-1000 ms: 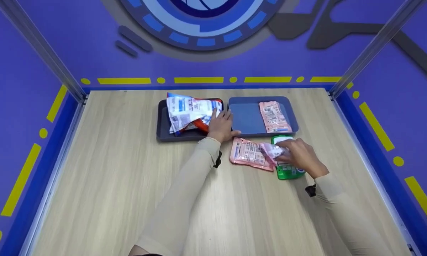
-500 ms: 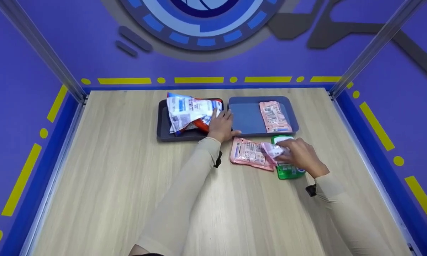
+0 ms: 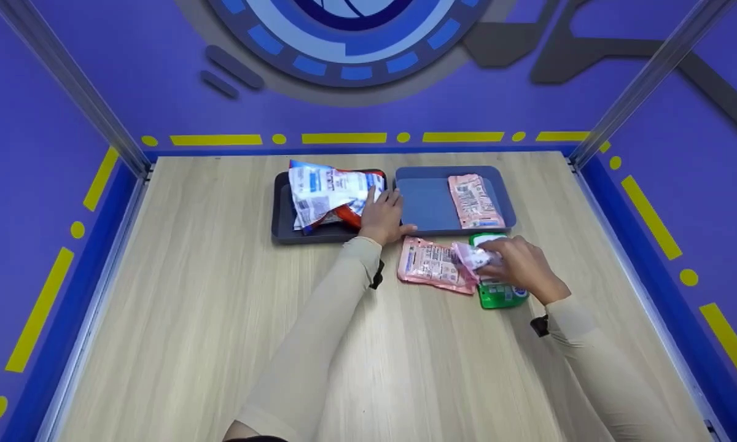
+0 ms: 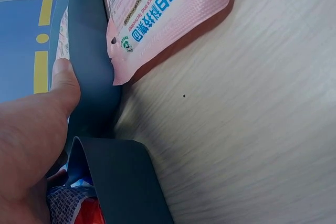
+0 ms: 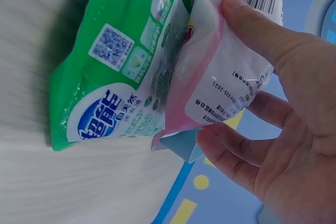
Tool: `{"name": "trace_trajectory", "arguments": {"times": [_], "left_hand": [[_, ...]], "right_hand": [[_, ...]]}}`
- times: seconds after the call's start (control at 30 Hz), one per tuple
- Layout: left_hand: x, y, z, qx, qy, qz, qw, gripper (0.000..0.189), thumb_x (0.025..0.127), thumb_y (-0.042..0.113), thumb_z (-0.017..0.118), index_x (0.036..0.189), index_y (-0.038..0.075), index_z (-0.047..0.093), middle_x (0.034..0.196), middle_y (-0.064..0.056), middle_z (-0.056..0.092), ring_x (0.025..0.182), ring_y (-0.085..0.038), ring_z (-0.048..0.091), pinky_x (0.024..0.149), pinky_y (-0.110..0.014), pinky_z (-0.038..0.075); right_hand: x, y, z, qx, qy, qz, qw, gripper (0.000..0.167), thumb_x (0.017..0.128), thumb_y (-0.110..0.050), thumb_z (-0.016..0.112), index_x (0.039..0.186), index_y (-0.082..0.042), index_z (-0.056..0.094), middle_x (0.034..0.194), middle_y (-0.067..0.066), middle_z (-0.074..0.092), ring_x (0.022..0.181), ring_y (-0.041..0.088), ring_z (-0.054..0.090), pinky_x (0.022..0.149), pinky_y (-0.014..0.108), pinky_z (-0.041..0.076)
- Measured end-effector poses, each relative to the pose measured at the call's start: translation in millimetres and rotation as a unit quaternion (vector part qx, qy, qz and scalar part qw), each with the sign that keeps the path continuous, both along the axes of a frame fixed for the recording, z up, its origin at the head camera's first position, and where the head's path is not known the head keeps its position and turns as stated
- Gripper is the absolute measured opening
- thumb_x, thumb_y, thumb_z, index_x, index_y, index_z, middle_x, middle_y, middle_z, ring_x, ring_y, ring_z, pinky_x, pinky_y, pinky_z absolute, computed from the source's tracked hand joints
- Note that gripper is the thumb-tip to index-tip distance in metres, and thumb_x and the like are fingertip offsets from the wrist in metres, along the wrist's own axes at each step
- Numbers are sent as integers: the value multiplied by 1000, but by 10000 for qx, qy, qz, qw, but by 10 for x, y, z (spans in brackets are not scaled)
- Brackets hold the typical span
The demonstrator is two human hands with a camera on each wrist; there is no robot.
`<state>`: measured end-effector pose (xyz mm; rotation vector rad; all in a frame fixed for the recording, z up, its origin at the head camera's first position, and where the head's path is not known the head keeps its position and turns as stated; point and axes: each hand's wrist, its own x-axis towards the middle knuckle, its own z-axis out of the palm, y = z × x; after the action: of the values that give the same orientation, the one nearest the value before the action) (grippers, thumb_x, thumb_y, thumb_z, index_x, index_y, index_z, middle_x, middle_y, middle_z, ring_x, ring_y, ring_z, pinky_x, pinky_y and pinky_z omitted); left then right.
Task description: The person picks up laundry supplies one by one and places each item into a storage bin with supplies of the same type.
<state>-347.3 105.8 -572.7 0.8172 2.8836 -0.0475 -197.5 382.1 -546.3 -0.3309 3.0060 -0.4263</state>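
My right hand (image 3: 519, 264) pinches a small pink-and-white pouch (image 5: 226, 66) between thumb and fingers, above a green pouch (image 5: 115, 72) lying on the table. To the left, a flat pink pouch (image 3: 430, 264) lies face up, its right end partly covered by the held one. My left hand (image 3: 381, 218) rests where two trays meet, fingers extended over the dark tray (image 3: 282, 230) and thumb at the rim of the blue-grey tray (image 4: 94, 72). White-and-blue bags (image 3: 322, 190) with red parts are piled in the dark tray. Another pink pouch (image 3: 474, 202) lies at the blue-grey tray's right side.
Both trays stand side by side near the back of the wooden table (image 3: 209, 294). Blue panels with yellow marks, such as the back wall (image 3: 368, 116), enclose it on three sides, with metal posts (image 3: 123, 147) in the corners.
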Motion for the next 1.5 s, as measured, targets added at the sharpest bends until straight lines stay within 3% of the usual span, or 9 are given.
{"name": "trace_trajectory", "arguments": {"times": [0.5, 0.87, 1.13, 1.5], "left_hand": [[-6, 10, 26, -25, -101, 40, 9999, 90, 95, 72, 48, 162, 15, 33, 170, -2, 24, 156, -22, 22, 127, -50, -2], [-35, 4, -1, 13, -75, 52, 10000, 90, 94, 73, 49, 162, 16, 35, 170, -3, 25, 155, -22, 23, 127, -51, -1], [-27, 7, 26, 3, -71, 67, 10000, 88, 96, 71, 49, 162, 15, 34, 170, -3, 24, 155, -23, 23, 127, -50, -1], [7, 4, 12, -144, -17, 14, 9999, 90, 95, 73, 46, 163, 15, 32, 170, -2, 24, 155, -23, 24, 127, -50, -1]], "right_hand": [[-109, -18, 212, 73, 82, 151, 9998, 51, 84, -38, 86, 125, -10, 75, 115, 10, 76, 86, 24, 68, 80, 49, 61], [-208, -1, 354, 338, 154, 219, 9991, 61, 84, -41, 85, 131, -6, 70, 121, 16, 73, 100, 35, 71, 82, 56, 59], [-264, -15, 427, 411, 117, 180, 9989, 62, 84, -42, 85, 132, -6, 69, 117, 15, 74, 94, 31, 69, 80, 52, 60], [-308, -41, 434, 309, 54, 153, 9994, 60, 85, -42, 84, 132, -7, 70, 120, 14, 73, 100, 32, 70, 85, 55, 59]]}}
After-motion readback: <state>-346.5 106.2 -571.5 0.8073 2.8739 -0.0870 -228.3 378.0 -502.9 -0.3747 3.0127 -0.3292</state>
